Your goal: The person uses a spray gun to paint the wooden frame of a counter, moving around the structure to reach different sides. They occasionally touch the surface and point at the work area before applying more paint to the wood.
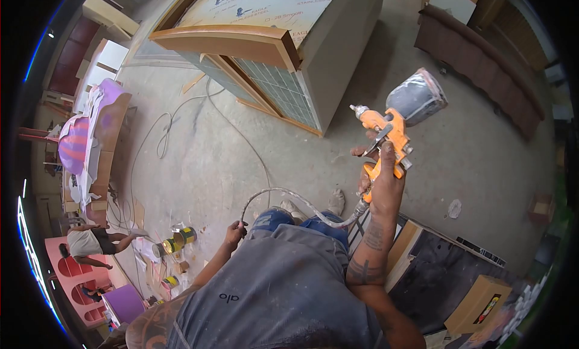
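Observation:
My right hand (386,183) is wrapped round the handle of an orange spray gun (391,131), held up to the right of my body. On top of the gun sits a tilted, paint-smeared grey cup (417,97). A paint-spattered air hose (301,198) runs from the bottom of the handle and loops across to my left hand (236,232). The left fingers are closed on the hose near my hip. In front of me stands a large cabinet (344,59) with wood trim (226,38) and a tiled panel (280,87).
Thin hose (161,132) winds over the concrete floor. Several paint cans (181,237) stand at left. A person (90,243) is beside a pink structure (72,276). A purple piece (114,96), a brown-covered long object (476,66) and a cardboard box (479,304) are around me.

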Tool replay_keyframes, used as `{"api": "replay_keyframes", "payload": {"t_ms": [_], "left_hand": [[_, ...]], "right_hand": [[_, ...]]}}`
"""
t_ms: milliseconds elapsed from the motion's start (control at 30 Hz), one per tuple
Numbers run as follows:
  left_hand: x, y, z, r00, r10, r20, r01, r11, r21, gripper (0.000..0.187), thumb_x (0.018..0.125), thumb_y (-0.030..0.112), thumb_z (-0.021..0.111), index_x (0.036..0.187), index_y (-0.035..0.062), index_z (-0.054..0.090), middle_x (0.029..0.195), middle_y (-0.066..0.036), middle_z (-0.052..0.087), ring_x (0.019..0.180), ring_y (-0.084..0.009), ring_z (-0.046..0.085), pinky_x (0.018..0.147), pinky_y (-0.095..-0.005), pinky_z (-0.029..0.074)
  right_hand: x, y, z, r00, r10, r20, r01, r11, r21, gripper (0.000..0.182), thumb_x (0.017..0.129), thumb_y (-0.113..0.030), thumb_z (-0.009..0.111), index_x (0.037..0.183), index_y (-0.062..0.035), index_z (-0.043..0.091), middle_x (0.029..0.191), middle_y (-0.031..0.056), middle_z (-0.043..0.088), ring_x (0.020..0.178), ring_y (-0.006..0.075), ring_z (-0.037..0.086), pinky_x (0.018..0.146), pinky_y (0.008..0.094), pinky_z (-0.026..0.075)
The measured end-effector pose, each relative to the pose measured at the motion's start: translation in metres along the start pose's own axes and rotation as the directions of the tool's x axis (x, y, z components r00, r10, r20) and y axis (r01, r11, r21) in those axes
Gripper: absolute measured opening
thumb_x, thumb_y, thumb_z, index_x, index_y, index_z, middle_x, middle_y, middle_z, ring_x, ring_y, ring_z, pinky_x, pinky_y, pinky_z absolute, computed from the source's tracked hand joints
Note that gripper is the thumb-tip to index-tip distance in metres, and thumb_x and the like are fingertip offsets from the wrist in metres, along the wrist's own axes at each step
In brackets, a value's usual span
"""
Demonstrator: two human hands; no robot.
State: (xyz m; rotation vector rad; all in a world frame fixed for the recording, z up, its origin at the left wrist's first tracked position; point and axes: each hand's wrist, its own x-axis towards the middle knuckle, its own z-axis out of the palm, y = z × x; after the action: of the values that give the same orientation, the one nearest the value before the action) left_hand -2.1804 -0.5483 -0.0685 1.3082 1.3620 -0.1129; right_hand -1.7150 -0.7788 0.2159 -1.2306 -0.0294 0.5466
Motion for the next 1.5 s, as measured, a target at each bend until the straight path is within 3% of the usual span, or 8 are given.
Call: {"api": "replay_keyframes", "payload": {"t_ms": [233, 567, 733, 833, 1000, 1233, 1300, 1500], "left_hand": [[0.006, -0.002, 0.001, 1.0, 0.004, 0.01, -0.005, 0.999, 0.037, 0.03, 0.103, 0.03, 0.055, 0.106, 0.0014, 0.065, 0.076, -0.005, 0.061, 0.069, -0.0143, 0.056, 0.064, -0.0304, 0.045], [0.011, -0.011, -0.003, 1.0, 0.021, 0.021, -0.02, 0.999, -0.028, 0.032, 0.103, 0.031, 0.055, 0.106, 0.0009, 0.065, 0.076, -0.005, 0.061, 0.07, -0.0139, 0.056, 0.065, -0.0296, 0.045], [0.01, -0.005, 0.005, 0.998, 0.047, 0.035, -0.046, 0.998, -0.051, 0.033, 0.103, 0.032, 0.057, 0.107, -0.0007, 0.064, 0.076, -0.004, 0.059, 0.069, -0.0132, 0.054, 0.064, -0.0291, 0.044], [0.014, -0.007, 0.006, 0.997, 0.061, 0.037, -0.057, 0.995, -0.079, 0.034, 0.103, 0.032, 0.057, 0.107, -0.0005, 0.064, 0.076, -0.004, 0.059, 0.069, -0.0135, 0.054, 0.064, -0.0296, 0.044], [0.016, -0.015, 0.004, 0.999, 0.049, 0.008, -0.048, 0.996, -0.069, 0.032, 0.103, 0.032, 0.056, 0.107, 0.0008, 0.065, 0.076, -0.005, 0.06, 0.069, -0.0138, 0.055, 0.065, -0.0301, 0.044], [0.017, -0.036, -0.002, 0.999, 0.011, -0.03, -0.009, 0.999, 0.046, 0.034, 0.102, 0.031, 0.056, 0.106, 0.0015, 0.071, 0.087, -0.009, 0.068, 0.081, -0.0176, 0.061, 0.076, -0.0332, 0.051], [0.023, -0.045, -0.005, 0.999, 0.011, -0.041, -0.008, 0.997, 0.075, 0.034, 0.101, 0.031, 0.057, 0.108, 0.0021, 0.073, 0.095, -0.012, 0.072, 0.087, -0.0198, 0.064, 0.081, -0.0355, 0.052], [0.058, -0.087, -0.022, 0.997, 0.024, -0.078, -0.022, 1.0, 0.02, 0.033, 0.099, 0.032, 0.06, 0.107, 0.0038, 0.075, 0.094, -0.014, 0.074, 0.084, -0.0218, 0.067, 0.076, -0.0374, 0.054]], "right_hand": [[0.011, 0.015, 0.004, 0.998, 0.055, -0.008, -0.056, 0.99, -0.126, 0.043, 0.107, -0.043, 0.048, 0.115, -0.003, 0.061, 0.076, 0.0065, 0.065, 0.039, 0.005, 0.043, 0.035, 0.0216, 0.033], [-0.019, -0.028, 0.013, 0.998, -0.06, 0.033, 0.057, 0.994, 0.094, 0.045, 0.107, -0.043, 0.045, 0.114, -0.0004, 0.058, 0.075, 0.0079, 0.062, 0.042, 0.0059, 0.044, 0.038, 0.0228, 0.036], [-0.027, -0.034, 0.017, 0.986, -0.15, 0.071, 0.144, 0.986, 0.083, 0.06, 0.105, -0.054, 0.039, 0.127, 0.0011, 0.054, 0.092, 0.0176, 0.065, 0.04, 0.0052, 0.04, 0.037, 0.0221, 0.037], [-0.023, -0.035, 0.027, 0.986, -0.162, 0.031, 0.163, 0.987, 0.001, 0.061, 0.105, -0.054, 0.04, 0.127, 0.0008, 0.053, 0.091, 0.0169, 0.065, 0.041, 0.0048, 0.041, 0.037, 0.0221, 0.037], [-0.017, -0.026, 0.036, 0.994, -0.104, -0.025, 0.103, 0.994, -0.03, 0.05, 0.106, -0.049, 0.042, 0.117, -0.0018, 0.054, 0.077, 0.0068, 0.06, 0.043, 0.0043, 0.04, 0.039, 0.0218, 0.035], [-0.023, 0.011, 0.023, 0.99, 0.047, -0.133, -0.063, 0.99, -0.124, 0.053, 0.107, -0.043, 0.043, 0.138, -0.0013, 0.053, 0.088, 0.0136, 0.064, 0.041, 0.0095, 0.043, 0.036, 0.0235, 0.035], [-0.032, 0.015, 0.03, 0.97, 0.079, -0.23, -0.122, 0.976, -0.178, 0.053, 0.105, -0.048, 0.043, 0.131, -0.0048, 0.058, 0.091, 0.0104, 0.065, 0.043, 0.0061, 0.04, 0.038, 0.0218, 0.035], [-0.063, 0.024, 0.071, 0.982, -0.103, -0.156, 0.089, 0.991, -0.095, 0.045, 0.105, -0.041, 0.043, 0.133, -0.0069, 0.053, 0.094, 0.0099, 0.064, 0.042, 0.0059, 0.041, 0.036, 0.0212, 0.036]]}}
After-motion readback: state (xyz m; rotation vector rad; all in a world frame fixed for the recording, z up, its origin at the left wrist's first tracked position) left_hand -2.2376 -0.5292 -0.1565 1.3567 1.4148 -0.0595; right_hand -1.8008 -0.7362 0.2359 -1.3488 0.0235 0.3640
